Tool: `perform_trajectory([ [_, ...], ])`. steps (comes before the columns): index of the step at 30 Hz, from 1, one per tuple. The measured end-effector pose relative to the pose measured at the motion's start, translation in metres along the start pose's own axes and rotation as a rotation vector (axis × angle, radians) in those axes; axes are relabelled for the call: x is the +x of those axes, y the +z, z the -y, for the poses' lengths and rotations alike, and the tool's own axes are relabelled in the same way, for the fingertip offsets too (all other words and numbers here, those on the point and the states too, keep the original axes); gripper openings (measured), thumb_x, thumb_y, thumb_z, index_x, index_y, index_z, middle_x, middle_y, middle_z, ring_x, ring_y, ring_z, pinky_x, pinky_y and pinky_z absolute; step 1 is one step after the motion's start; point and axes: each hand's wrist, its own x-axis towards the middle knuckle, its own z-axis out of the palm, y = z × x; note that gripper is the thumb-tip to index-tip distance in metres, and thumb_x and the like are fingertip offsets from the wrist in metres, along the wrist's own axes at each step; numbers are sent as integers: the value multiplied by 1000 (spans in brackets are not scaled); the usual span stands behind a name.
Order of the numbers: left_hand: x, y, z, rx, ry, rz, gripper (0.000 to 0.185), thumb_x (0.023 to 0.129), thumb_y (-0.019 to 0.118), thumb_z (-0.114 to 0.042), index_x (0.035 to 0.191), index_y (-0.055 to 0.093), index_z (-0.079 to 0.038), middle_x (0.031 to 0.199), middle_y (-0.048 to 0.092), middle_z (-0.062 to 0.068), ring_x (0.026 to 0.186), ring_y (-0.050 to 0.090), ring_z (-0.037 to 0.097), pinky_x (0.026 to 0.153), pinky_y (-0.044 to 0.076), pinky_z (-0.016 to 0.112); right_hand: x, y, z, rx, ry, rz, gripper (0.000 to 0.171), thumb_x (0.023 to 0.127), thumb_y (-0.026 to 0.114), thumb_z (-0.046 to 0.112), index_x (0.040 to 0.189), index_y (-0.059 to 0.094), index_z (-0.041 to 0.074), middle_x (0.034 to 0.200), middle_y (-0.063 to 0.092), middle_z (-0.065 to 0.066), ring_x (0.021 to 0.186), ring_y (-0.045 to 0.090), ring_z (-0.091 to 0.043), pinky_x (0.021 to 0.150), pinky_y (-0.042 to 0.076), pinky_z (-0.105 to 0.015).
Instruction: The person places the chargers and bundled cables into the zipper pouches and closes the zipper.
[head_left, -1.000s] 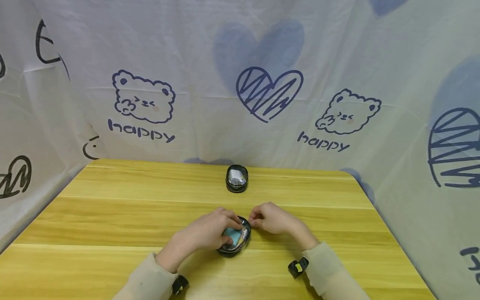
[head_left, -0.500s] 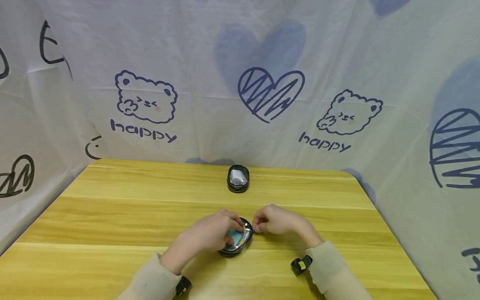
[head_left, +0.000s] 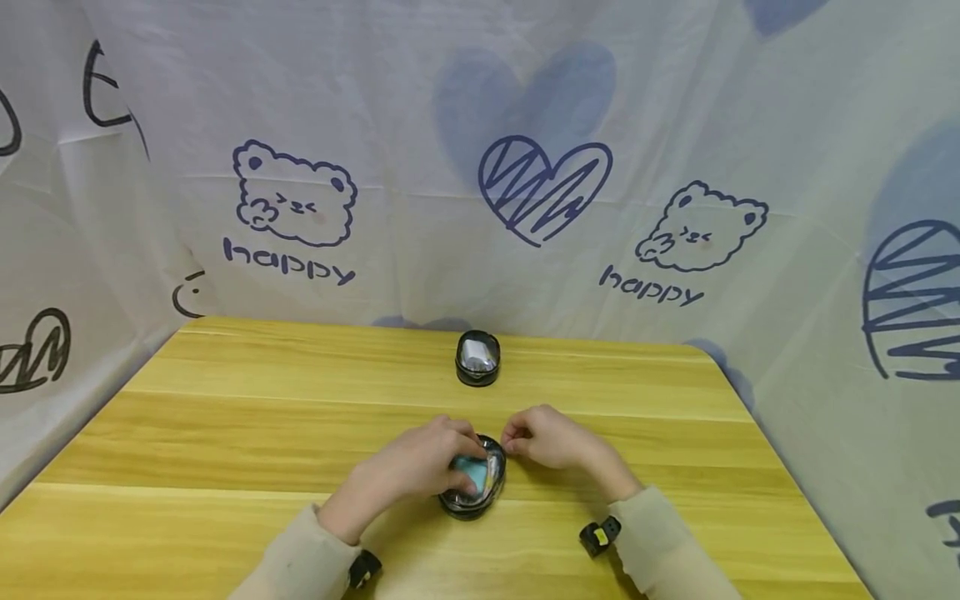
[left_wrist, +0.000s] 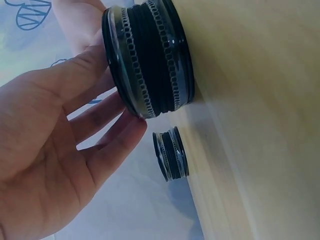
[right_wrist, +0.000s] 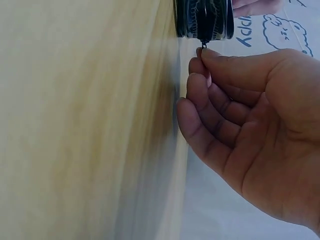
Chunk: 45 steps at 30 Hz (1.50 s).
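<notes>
Two small round zip cases on the wooden surface [head_left: 225, 433], both black-edged with clear tops; near case [head_left: 474, 483] sits at the front middle, far case [head_left: 477, 358] stands well apart behind it, close to the back edge; two hands at work, both on the near case, none on the far one

Left hand [head_left: 420, 462] lies over the near case's top and left side; fingers [left_wrist: 100, 120] straight to gently bent, pressing on the clear lid and rim; this grip is flat and relaxed, spread on the case rather than clamped round it; a blue patch shows through the lid beside the fingertips

Right hand [head_left: 543, 435] sits just beside the case's right edge; thumb and forefinger [right_wrist: 205, 62] pinched together on the small zip pull [right_wrist: 203, 45] that hangs from the case's zip band; remaining fingers curled loosely under; grip closed tight on the pull

Wrist view of the left hand shows two zip bands running round the near case's wall, teeth closed where visible; far case shows the same build, smaller in view

One printed cloth backdrop [head_left: 480, 125] behind and to both sides: two bears, hearts, the word "happy" twice; two pale sleeves; one dark wrist unit [head_left: 600, 535] with a yellow mark by the right sleeve
</notes>
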Motion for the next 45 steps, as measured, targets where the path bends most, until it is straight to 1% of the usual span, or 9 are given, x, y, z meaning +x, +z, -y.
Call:
perform_trajectory([
  [6,-3,-8,1,-45,28,44,41,86,85,-17,124,75,-6,129,68,7,117,61,27,101,54,39,0,1,3,-5,1,-17,11,100,69,10,91,74,13,85,69,8,79,58,-8,77,51,-28],
  [11,-5,-10,2,-55,38,51,42,84,86,-16,123,76,-6,128,69,7,119,62,28,104,52,41,-1,1,1,-12,-7,-18,9,100,70,11,92,75,13,85,69,8,79,58,-6,77,52,-27],
  [15,-3,-9,1,-63,11,53,40,83,86,-16,121,77,-6,126,71,6,118,64,26,103,54,39,-2,0,0,-16,-24,-5,9,100,70,12,92,75,12,86,70,8,79,58,-5,76,52,-26],
  [21,-2,-6,2,-50,-27,45,38,83,86,-16,119,78,-7,123,72,4,117,65,24,100,55,37,-2,-5,-2,-20,-57,59,11,100,69,9,91,74,12,84,67,8,76,55,-5,71,49,-25],
  [25,-1,-5,2,-52,-27,37,37,82,87,-15,117,79,-7,121,73,2,114,66,22,98,56,35,-3,-7,-1,1,-48,85,11,100,69,8,90,74,11,82,66,7,73,54,-5,68,48,-24],
  [29,-2,-6,2,-46,-17,33,37,82,88,-17,117,79,-8,118,72,1,111,66,20,96,56,33,-3,-6,-1,12,-27,79,11,100,68,8,91,74,12,83,67,7,74,55,-6,68,48,-24],
  [34,-2,-6,3,-47,-14,30,40,81,88,-22,118,79,-9,110,70,-1,102,63,16,90,56,30,-2,-3,-1,6,-20,37,10,100,68,10,93,74,12,86,68,8,77,56,-7,72,50,-25],
  [38,0,-4,6,-49,10,26,46,80,89,-29,119,78,-10,104,65,-3,97,60,13,86,55,28,-1,0,-2,-1,-26,3,10,100,68,11,93,75,13,86,70,8,79,58,-6,75,51,-26],
  [45,2,0,11,-47,86,11,45,80,89,-27,121,78,-10,127,66,4,118,61,22,105,51,38,0,2,-1,-11,-22,-17,10,100,68,11,94,75,13,88,70,8,81,59,-7,78,52,-28],
])
